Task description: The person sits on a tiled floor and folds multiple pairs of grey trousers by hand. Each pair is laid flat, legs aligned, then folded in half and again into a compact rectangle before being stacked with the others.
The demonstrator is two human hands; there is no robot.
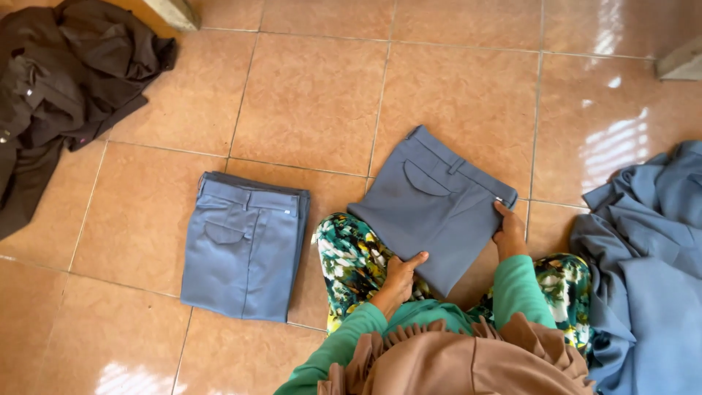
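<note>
- One folded blue-grey pair of trousers (244, 249) is already laid flat on the tiled floor (314, 95), to the left.
- A second folded pair (431, 208) is gripped near the knees by the left hand (398, 276) and right hand (510, 232).
- An unfolded blue heap (647, 256) at right and a dark pile (58, 80) at far left are judged still to be folded.

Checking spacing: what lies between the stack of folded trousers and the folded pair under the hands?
Head view: bare tile floor, and lower down the floral-clad knee, separate stack from pair.

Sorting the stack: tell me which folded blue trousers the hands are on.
The folded trousers angled across the lap, held by left hand and right hand. The other folded pair lies untouched on the floor tiles.
</note>
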